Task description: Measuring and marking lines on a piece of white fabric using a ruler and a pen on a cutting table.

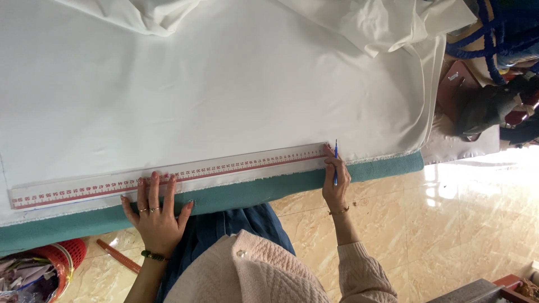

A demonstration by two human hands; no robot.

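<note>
Fingers of my left hand (156, 210) spread wide and flat on the long ruler (168, 174), low and left of centre in the frame, pinning it so it cannot slide on the white fabric (224, 84). My right hand (336, 182), just right of centre, pinches a blue pen (336, 163) closed between fingertips, its tip at the ruler's end, placed to mark along the straight edge. Ruler and cloth lie near the teal table edge (382, 168), close to my body. A red basket (53, 264) sits at lower left on the tiled floor (449, 224).

Head view, steeply down over table (348, 171)
</note>
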